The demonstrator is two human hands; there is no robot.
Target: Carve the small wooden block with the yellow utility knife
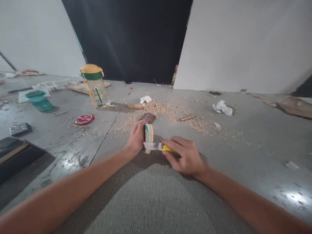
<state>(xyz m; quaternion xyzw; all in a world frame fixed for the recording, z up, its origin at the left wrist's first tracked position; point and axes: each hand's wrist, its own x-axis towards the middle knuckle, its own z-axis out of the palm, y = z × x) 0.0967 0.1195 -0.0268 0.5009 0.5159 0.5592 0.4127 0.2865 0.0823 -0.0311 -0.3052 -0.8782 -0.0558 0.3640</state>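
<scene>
My left hand (136, 138) is closed around the left side of a small pale wooden block (149, 132) with a teal stripe of paint, holding it upright above the grey table. In my right hand (185, 154) is a utility knife (168, 149) with a yellow handle, gripped between thumb and fingers. The knife's blade points left and crosses the lower part of the block's near face. Whether the edge is cutting in, I cannot tell. Just beyond the block lies a dark flat piece (148, 118), partly hidden by my left hand.
Wood shavings (168, 110) litter the middle, around a wooden-handled tool (135, 106) and a thin wooden-handled tool (187, 117). Leftward are a yellow-lidded bottle (97, 89), red round tin (84, 119), teal container (41, 102) and black case (17, 157). Crumpled tissue (222, 108) lies right.
</scene>
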